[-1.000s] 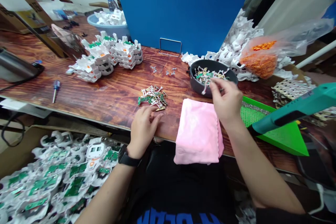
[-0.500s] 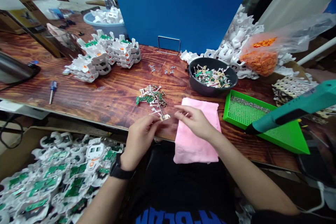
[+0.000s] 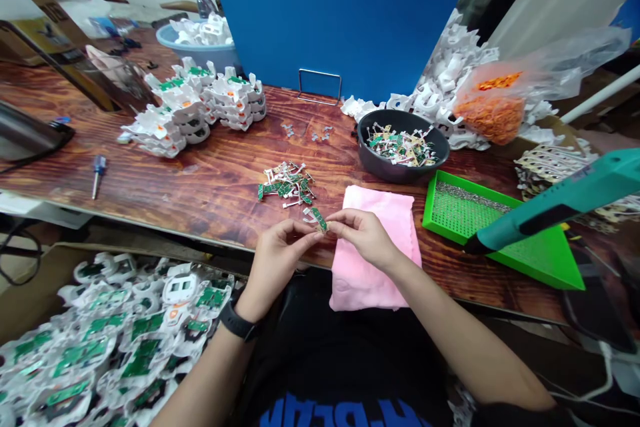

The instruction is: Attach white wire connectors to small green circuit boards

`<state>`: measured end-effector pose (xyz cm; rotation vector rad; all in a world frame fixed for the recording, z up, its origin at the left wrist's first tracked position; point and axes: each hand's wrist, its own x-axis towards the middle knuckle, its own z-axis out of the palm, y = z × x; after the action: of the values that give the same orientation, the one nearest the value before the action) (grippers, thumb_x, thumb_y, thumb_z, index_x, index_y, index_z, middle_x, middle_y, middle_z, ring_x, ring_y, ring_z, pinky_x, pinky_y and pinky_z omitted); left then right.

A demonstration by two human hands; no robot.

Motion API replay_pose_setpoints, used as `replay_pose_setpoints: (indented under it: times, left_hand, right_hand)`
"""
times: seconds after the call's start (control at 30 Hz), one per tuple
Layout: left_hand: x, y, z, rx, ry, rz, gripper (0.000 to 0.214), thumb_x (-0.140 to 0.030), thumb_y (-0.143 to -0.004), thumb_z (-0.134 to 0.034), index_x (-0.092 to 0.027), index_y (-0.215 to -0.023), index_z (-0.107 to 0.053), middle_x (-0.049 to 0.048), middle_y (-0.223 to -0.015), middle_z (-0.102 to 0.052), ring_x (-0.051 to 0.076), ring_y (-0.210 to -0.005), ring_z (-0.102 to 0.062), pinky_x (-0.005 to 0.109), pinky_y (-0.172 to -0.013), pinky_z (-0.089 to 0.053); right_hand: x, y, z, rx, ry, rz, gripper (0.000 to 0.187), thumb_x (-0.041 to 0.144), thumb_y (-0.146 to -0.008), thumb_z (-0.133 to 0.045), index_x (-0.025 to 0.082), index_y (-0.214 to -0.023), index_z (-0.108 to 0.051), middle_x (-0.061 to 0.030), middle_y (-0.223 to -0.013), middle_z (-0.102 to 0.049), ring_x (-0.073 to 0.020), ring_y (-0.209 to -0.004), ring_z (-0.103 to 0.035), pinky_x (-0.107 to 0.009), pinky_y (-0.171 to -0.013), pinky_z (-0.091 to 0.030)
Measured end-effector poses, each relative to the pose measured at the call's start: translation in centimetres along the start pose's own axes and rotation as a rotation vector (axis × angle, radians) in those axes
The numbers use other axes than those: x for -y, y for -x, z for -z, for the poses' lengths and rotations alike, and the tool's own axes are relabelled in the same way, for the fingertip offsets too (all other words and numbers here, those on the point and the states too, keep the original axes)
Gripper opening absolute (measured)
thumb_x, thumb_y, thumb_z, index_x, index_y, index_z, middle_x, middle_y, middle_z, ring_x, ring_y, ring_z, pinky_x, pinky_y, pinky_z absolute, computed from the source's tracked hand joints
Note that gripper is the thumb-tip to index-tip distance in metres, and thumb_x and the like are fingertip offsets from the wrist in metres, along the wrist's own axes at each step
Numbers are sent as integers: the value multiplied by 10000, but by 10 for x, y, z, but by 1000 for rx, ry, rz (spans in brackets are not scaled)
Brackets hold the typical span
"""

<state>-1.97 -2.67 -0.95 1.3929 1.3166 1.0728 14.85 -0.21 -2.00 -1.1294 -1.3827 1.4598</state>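
A small green circuit board (image 3: 317, 218) with pale wires is pinched between my two hands, just over the table's front edge. My left hand (image 3: 286, 255) grips it from the left, thumb and forefinger closed. From the right, the fingertips of my right hand (image 3: 361, 235) close on its other end, above a folded pink cloth (image 3: 376, 273). Just beyond them lies a loose pile of similar circuit boards (image 3: 289, 185) with wires attached.
A black bowl (image 3: 365, 157) full of boards stands behind the cloth. To the right are a green tray (image 3: 550, 273) of small metal parts and a teal electric screwdriver (image 3: 545, 203). Stacked white housings (image 3: 185, 113), a blue screwdriver (image 3: 98, 173) and a box of housings (image 3: 125, 333) are on the left.
My right hand has moved left and taken hold of the circuit board together with my left. The board has turned so that its green face shows instead of the pale one.
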Motion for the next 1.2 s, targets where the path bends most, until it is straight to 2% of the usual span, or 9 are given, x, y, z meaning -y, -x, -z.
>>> replay_pose_setpoints:
  times: [0.1,0.3,0.5,0.63,0.7,0.8,0.9,1.07,1.2]
  left_hand:
    - [-2,-3,-4,-3,164,134,209,-344,-650,-714,-152,-704,-655,45,-728,-706,187,-693,-660,297,-684,-517]
    - [-5,-6,-9,-65,301,226,217,-306,-591,-759,-137,-655,-639,34,-672,-699,167,-636,-653,291,-667,-516]
    - [-2,-7,-9,-31,319,204,241,-313,-611,-744,-131,-700,-613,40,-708,-691,166,-661,-651,304,-695,-511]
    - [0,-6,-11,-33,354,157,343,-267,-615,-741,-173,-855,-515,3,-816,-650,151,-730,-644,281,-665,-515]
    - [2,-4,-13,-59,291,102,432,-256,-600,-753,-194,-934,-485,0,-888,-620,135,-737,-632,247,-624,-505]
    - [3,-2,-17,-118,159,30,500,-269,-581,-770,-199,-992,-494,-2,-868,-616,124,-732,-622,234,-650,-496]
    - [2,-1,-22,-141,146,54,384,-316,-616,-744,-175,-909,-540,14,-796,-647,150,-710,-638,252,-639,-508]
    - [-2,-3,-26,-124,415,211,275,-373,-686,-681,-144,-801,-581,13,-681,-659,143,-610,-640,239,-567,-514]
    - [-4,-5,-23,-85,652,323,248,-284,-641,-728,-131,-786,-597,6,-712,-668,106,-627,-640,212,-630,-513]
  right_hand:
    - [-1,-2,0,-6,-61,-23,183,314,-710,-649,164,-813,-665,-29,-758,-680,-148,-718,-619,-286,-693,-490]
    - [0,-1,0,-47,-84,-28,155,290,-696,-664,160,-782,-664,-18,-737,-677,-132,-693,-607,-269,-675,-480]
    - [0,0,-1,-61,-63,-20,139,276,-706,-654,157,-778,-667,-24,-745,-681,-136,-697,-607,-273,-680,-476]
    - [-1,0,-1,-145,12,42,142,271,-729,-634,150,-797,-664,-47,-776,-683,-152,-720,-616,-285,-690,-482]
    - [-3,0,-1,-188,76,88,148,278,-739,-627,152,-807,-664,-54,-799,-685,-164,-747,-623,-291,-704,-487]
    - [-3,5,-3,-228,221,174,147,286,-775,-599,166,-828,-663,-49,-816,-688,-166,-755,-628,-286,-697,-495]
    - [-1,11,-6,-279,500,365,143,236,-825,-541,175,-874,-661,-55,-829,-688,-169,-764,-621,-292,-690,-498]
    - [-5,17,-6,-284,1028,808,229,119,-853,-463,143,-991,-644,-98,-910,-679,-197,-858,-596,-340,-786,-482]
    - [-8,16,-5,-325,1125,902,234,98,-837,-486,144,-1013,-635,-99,-963,-667,-205,-910,-584,-338,-815,-472]
